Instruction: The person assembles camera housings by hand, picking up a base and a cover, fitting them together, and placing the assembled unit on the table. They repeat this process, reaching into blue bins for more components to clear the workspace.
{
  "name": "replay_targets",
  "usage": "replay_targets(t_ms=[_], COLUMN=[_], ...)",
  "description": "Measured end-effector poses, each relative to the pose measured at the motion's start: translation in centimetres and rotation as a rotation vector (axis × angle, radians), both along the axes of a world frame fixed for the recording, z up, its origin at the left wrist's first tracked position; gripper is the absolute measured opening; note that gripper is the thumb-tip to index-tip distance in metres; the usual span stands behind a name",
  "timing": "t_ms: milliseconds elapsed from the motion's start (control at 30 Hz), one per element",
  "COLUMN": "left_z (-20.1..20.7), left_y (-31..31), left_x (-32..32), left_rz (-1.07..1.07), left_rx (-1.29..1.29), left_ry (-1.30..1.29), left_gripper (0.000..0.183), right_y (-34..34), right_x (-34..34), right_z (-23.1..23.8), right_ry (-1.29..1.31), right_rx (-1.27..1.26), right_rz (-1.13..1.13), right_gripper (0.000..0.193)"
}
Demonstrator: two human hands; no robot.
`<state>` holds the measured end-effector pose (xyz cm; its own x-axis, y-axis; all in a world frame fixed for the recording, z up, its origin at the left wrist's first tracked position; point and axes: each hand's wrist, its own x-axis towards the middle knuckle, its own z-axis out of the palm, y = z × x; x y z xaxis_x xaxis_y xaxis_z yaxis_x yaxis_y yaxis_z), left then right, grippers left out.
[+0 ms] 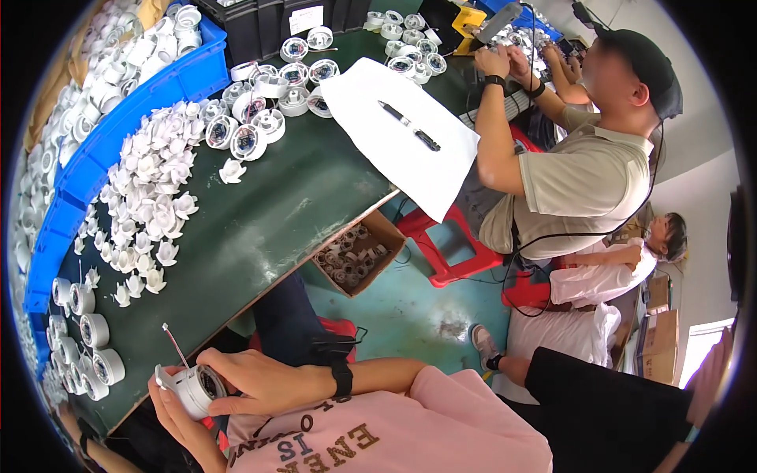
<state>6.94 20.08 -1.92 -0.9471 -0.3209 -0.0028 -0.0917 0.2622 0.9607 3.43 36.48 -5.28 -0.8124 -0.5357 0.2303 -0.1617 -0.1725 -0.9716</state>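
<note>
A white round housing (pixel 192 392) with a dark circuit inside its open face is held between my hands, close to my body at the table's near edge. A thin wire with a small white plug rises from it. My right hand (pixel 256 381), a black band on its wrist, closes on the housing's upper and right side. My left hand (pixel 171 418) wraps it from the left and below, some fingers hidden. A white winged piece (pixel 164 378) sits at the housing's left end. Similar white housings (pixel 94 331) stand in a cluster on the table, left of my hands.
White petal-shaped parts (pixel 150 185) lie heaped on the green table (pixel 260 209) beside a blue bin (pixel 95 150). Wired housings (pixel 248 142) stand beyond. A pen (pixel 408 124) rests on white paper (pixel 363 94). Below are an open carton (pixel 386 229) and red stool (pixel 445 268). A co-worker (pixel 583 173) sits at right.
</note>
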Motion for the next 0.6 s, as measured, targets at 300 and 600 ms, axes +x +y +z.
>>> replay_targets(t_ms=[300, 600], left_z=[-0.6, -0.3], left_y=[2.7, 4.6], left_x=[-0.1, -0.1], left_rz=[-0.024, 0.012], left_rx=[-0.089, -0.11], left_ry=[-0.036, -0.055], left_gripper=[0.041, 0.042], right_y=[2.4, 3.8], right_x=[0.4, -0.1], right_z=[-2.4, -3.0], right_ry=[0.027, 0.032], right_rx=[-0.053, -0.139], right_rz=[-0.063, -0.045], right_gripper=[0.058, 0.061])
